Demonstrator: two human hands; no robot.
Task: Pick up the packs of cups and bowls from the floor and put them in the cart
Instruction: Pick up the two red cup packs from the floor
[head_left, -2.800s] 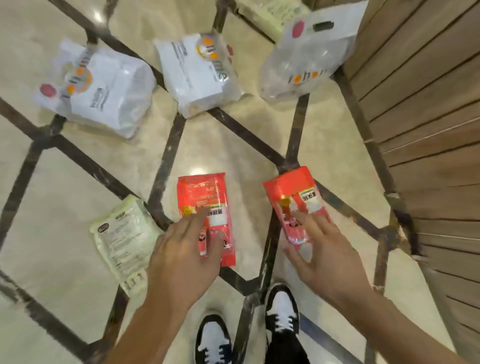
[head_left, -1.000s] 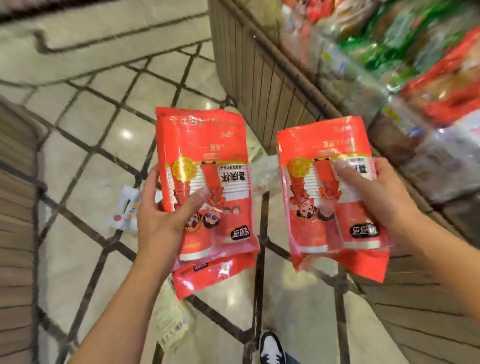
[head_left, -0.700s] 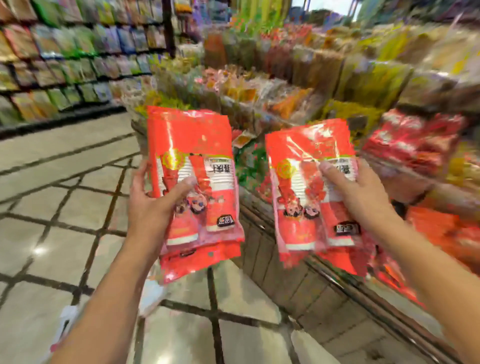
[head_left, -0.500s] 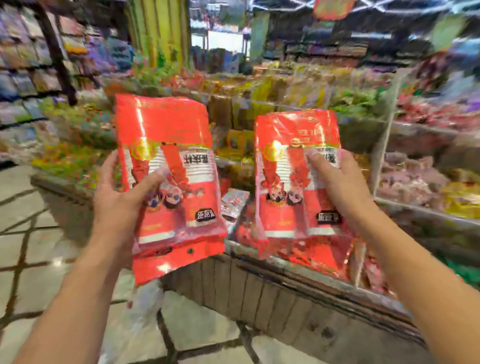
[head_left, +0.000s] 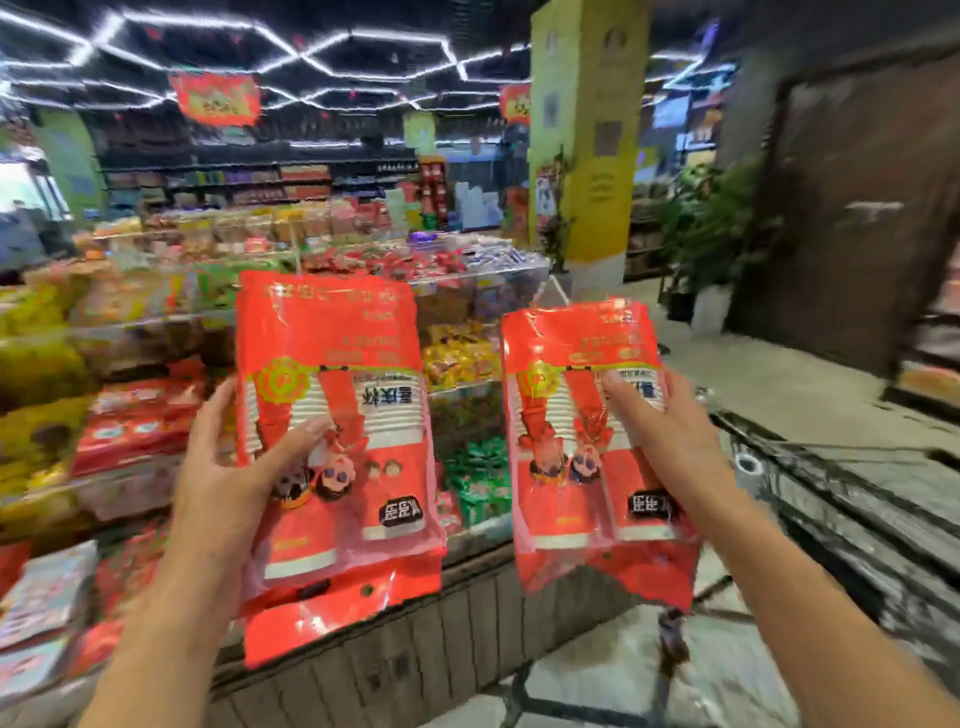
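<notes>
I hold two red packs of paper cups upright at chest height, printed side toward me and upside down. My left hand (head_left: 236, 467) grips the left red pack (head_left: 332, 364) by its lower left side, thumb across the front. My right hand (head_left: 667, 441) grips the right red pack (head_left: 571, 457) from its right side. The dark wire cart (head_left: 831, 499) stands low at the right, blurred, just right of the right pack. The floor packs are out of view.
A wood-slatted display stand (head_left: 415, 660) heaped with snack bags (head_left: 130, 415) runs across the front and left. A yellow pillar (head_left: 587, 156) and a potted plant (head_left: 706, 234) stand behind. Pale floor (head_left: 779, 374) stretches to the right beyond the cart.
I picked both red packs off the floor and raised them. My view swung up and right from the floor to the store, and the cart came into view at the right.
</notes>
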